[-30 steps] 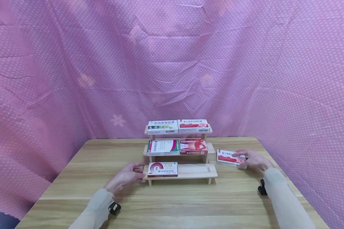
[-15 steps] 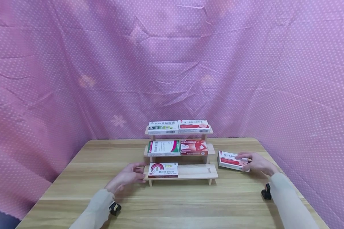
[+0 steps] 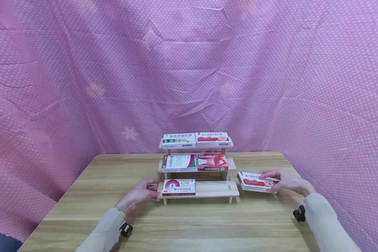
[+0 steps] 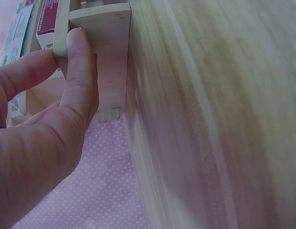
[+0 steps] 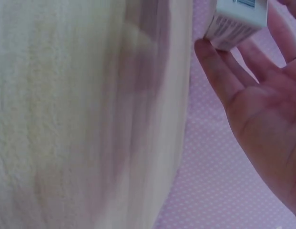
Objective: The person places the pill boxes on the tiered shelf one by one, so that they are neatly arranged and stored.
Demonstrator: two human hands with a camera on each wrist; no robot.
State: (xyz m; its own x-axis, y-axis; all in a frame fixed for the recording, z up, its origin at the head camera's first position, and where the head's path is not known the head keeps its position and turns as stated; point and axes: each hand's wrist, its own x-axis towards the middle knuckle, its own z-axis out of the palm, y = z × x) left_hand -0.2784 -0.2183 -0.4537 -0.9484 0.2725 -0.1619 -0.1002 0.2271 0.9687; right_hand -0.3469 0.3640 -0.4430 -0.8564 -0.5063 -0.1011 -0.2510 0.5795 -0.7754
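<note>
A stepped wooden shelf (image 3: 212, 190) stands on the table. With thumb and fingers, my left hand (image 3: 139, 193) pinches the left end of its lowest step; the left wrist view shows the fingers (image 4: 78, 71) on the board's edge. My right hand (image 3: 288, 182) grips a white and red medicine box (image 3: 254, 182) just right of the shelf, tilted a little. In the right wrist view one end of that medicine box (image 5: 238, 21) shows between the fingers. On the lowest step, at the left, lies a white and maroon medicine box (image 3: 179, 187).
The middle step bears a white and green medicine box (image 3: 179, 162) and a red medicine box (image 3: 212, 162). On the top step are a white and green box (image 3: 179, 140) and a white and red box (image 3: 212, 139). A pink dotted curtain (image 3: 189, 70) hangs behind the wooden table (image 3: 189, 227).
My right hand has brought the white and red medicine box nearer to the person, after a slight shift to the right and back. The left hand stays on the shelf.
</note>
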